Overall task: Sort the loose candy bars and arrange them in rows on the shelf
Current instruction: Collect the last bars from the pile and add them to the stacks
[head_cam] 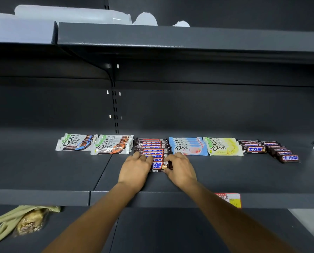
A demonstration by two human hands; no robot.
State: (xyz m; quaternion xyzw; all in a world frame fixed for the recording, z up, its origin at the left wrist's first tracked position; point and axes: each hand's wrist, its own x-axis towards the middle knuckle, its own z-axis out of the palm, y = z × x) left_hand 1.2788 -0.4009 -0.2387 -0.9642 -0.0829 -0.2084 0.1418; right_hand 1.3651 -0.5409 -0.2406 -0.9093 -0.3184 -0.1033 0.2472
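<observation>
Seemingly nearly done: the front candy bar (pixel 159 165) lay at centre frame on the shelf (pixel 262 176), capping its row, its ends gripped by left hand (pixel 135 168) and right hand (pixel 182 168) fingers. Sorted rows (pixel 223 147) flanked it, and no loose bars showed.

Head view, down onto shelf (pixel 225 176)

Seven overlapping rows of candy bars (pixel 189 149) lie along the shelf (pixel 247 177).
</observation>
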